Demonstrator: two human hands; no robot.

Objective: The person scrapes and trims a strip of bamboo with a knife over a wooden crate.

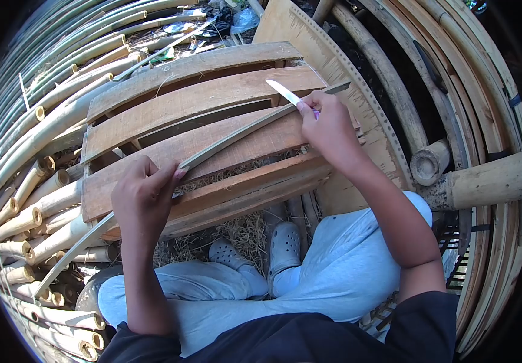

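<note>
A long, thin bamboo strip [234,138] runs slantwise over a slatted wooden crate [170,109]. Its lower end reaches down past the crate toward the lower left. My left hand [145,192] is closed around the strip at the crate's near left side, thumb and finger pinching it. Near the strip's upper right end, my right hand [329,124] grips a small knife [284,92] with a white blade and a purplish handle. The blade points up and left, above the slats. The strip passes by the right hand's fingers; whether they also hold it is hidden.
Stacked bamboo poles [61,130] fill the left side. A woven or plywood-like panel [364,130] leans behind the crate. To the right are curved bamboo rails [382,66] and a thick bamboo post [491,183]. Straw [240,233] lies around my grey clogs [285,247].
</note>
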